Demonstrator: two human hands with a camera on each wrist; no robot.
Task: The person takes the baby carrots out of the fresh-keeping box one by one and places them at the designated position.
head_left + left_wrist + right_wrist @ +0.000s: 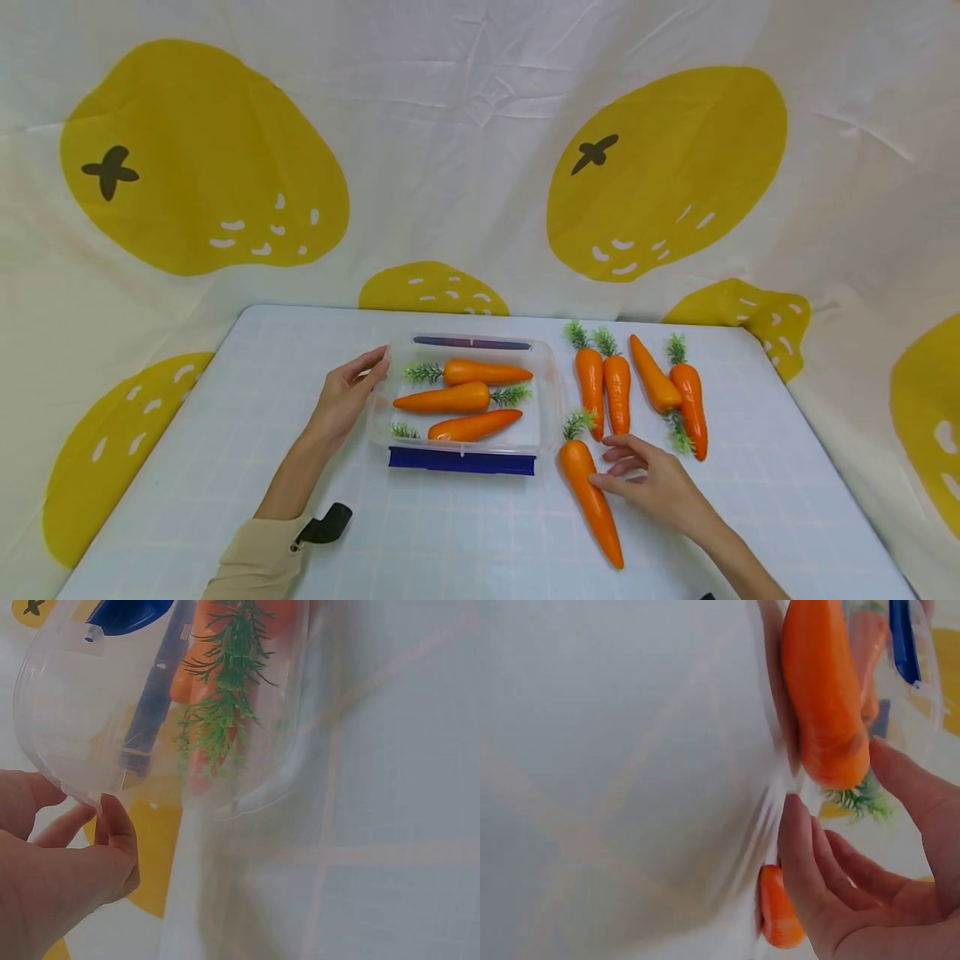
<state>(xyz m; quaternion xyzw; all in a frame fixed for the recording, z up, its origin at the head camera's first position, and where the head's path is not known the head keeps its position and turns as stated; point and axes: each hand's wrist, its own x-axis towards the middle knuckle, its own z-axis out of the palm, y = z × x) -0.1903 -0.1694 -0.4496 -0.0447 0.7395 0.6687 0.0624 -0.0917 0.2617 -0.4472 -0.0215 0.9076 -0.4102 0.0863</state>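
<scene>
The left hand [347, 398] extends forward from a beige sleeve [258, 560], palm turned inward to the right, with its fingers [116, 832] and thumb lightly bent. The right hand [651, 483] reaches in from the lower right on a bare forearm [738, 562], palm down. Its fingers [802, 855] are relaxed and slightly spread, pointing left.

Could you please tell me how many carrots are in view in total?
8. Three lie inside the clear container. Four lie in a row to its right. One lies nearer, by the right hand. None seems hidden.
</scene>
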